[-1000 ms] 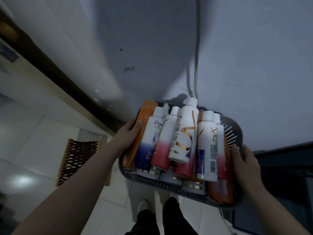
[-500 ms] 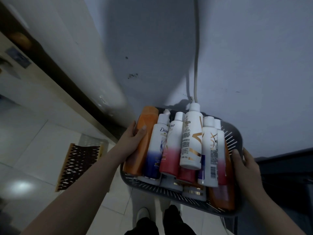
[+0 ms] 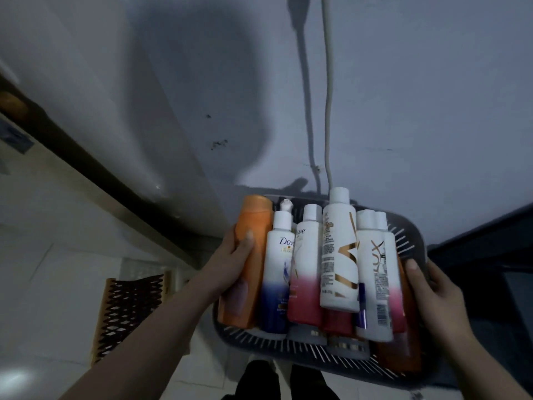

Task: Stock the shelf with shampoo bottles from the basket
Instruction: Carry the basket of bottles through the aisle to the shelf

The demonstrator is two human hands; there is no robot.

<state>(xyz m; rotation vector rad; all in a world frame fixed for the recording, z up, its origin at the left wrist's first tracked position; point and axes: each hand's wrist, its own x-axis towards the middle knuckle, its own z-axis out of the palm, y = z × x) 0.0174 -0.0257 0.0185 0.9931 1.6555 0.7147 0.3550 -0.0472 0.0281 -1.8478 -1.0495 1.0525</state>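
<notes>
A dark grey slotted basket (image 3: 291, 346) is carried in front of me, close to a pale wall. Several shampoo bottles lie in it: an orange bottle (image 3: 253, 226) on the left, a white-and-blue Dove bottle (image 3: 278, 272), a white-and-pink Dove bottle (image 3: 305, 269), a white bottle with gold stripes (image 3: 340, 252) on top, and a white Lux bottle (image 3: 375, 272). My left hand (image 3: 230, 264) grips the basket's left side, its thumb on the orange bottle. My right hand (image 3: 432, 293) grips the right rim. No shelf is clearly visible.
A pale cable (image 3: 327, 90) runs down the wall (image 3: 403, 96) just beyond the basket. A dark piece of furniture (image 3: 490, 269) stands at the right. A brown lattice doormat (image 3: 129, 310) lies on the light tiled floor at the left. My feet show below the basket.
The basket, held by both hands, has shifted slightly lower and to the right in view, nearer the wall. The top white bottle has rolled, now showing its label text.
</notes>
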